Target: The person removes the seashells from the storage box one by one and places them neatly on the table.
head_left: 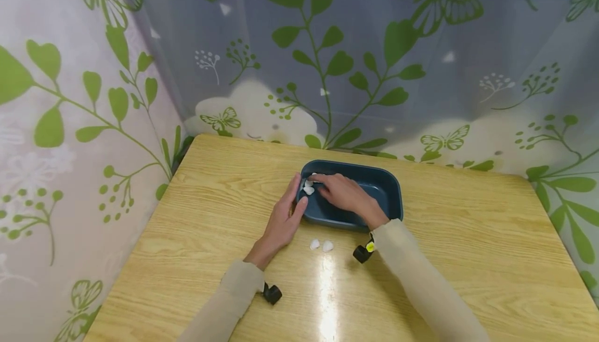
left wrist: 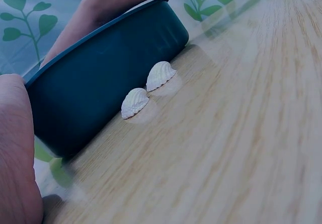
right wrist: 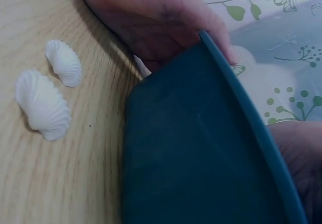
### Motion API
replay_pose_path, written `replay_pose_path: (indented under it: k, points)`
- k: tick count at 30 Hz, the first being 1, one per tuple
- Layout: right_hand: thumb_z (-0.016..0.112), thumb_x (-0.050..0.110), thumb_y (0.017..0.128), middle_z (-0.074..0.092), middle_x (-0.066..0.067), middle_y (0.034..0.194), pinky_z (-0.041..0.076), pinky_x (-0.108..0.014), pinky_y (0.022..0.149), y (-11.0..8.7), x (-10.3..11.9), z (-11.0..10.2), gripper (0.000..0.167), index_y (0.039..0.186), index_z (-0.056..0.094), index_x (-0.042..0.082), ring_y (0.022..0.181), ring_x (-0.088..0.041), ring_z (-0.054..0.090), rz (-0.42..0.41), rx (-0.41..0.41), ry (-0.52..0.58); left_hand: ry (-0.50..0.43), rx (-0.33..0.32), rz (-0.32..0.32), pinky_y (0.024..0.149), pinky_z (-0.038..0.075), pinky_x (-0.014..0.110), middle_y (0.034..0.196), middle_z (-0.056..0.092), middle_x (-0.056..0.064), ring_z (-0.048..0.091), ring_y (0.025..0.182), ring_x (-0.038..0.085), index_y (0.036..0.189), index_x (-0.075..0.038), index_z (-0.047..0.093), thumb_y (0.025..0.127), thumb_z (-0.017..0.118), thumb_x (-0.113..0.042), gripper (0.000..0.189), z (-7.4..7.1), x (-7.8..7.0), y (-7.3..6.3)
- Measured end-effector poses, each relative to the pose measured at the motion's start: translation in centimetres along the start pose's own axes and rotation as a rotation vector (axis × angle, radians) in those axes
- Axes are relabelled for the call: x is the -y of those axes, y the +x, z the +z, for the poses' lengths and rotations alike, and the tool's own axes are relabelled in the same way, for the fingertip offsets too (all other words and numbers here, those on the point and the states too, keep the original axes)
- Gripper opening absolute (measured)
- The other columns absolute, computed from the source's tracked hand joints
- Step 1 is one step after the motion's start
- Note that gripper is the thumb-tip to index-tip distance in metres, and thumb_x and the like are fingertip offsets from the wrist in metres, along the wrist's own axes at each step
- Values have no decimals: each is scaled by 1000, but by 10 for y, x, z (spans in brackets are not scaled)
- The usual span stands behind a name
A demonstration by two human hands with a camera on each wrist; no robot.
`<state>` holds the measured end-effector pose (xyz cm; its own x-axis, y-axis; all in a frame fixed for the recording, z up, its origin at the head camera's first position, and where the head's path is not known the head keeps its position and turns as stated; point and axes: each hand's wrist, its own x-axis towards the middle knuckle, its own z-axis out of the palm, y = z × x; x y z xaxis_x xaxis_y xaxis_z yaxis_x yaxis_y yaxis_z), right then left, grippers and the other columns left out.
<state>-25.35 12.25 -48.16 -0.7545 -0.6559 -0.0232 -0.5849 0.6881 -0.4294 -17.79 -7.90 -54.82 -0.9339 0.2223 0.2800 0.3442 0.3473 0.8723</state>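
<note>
From the head view, I see a blue basin (head_left: pixel 337 223) on a wooden table (head_left: pixel 210 201); the left hand (head_left: pixel 282 222) rests against the basin's left end, fingers straight. The right hand (head_left: pixel 345 195) reaches inside to white shells (head_left: pixel 309 191) at that end; I can't tell whether it pinches any. From the left wrist, two loose shells (left wrist: pixel 161 75) sit outside the basin's near wall. From the right wrist, the basin hides the right hand's fingertips.

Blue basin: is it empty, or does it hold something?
Not empty: in the head view, white shells lie inside the blue basin, at its left end, by the right hand.
</note>
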Motion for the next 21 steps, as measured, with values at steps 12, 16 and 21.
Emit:
replay_pose_path:
  k: [12,16,21]
  points:
    - [62,6,105,75,-9,119,46,-28,60,7,-2,2,27,129,73,9,76,-15,65,3,47,-8,2,-2,-22,129,18,37,175,17,-2,15,159,8,169,-20,17,114,41,-39,63,0,-1,0]
    - [67,8,102,75,-7,112,50,-31,64,6,-2,0,20,120,75,8,76,-14,63,35,45,7,1,-6,-16,129,19,40,175,18,0,16,159,11,169,-19,18,114,42,-37,63,0,0,0]
    - [69,13,101,74,-10,109,51,-34,64,3,-2,0,21,120,71,5,74,-17,60,91,59,-27,0,-11,-11,129,21,41,174,18,0,17,159,12,169,-19,18,114,43,-37,63,0,0,0]
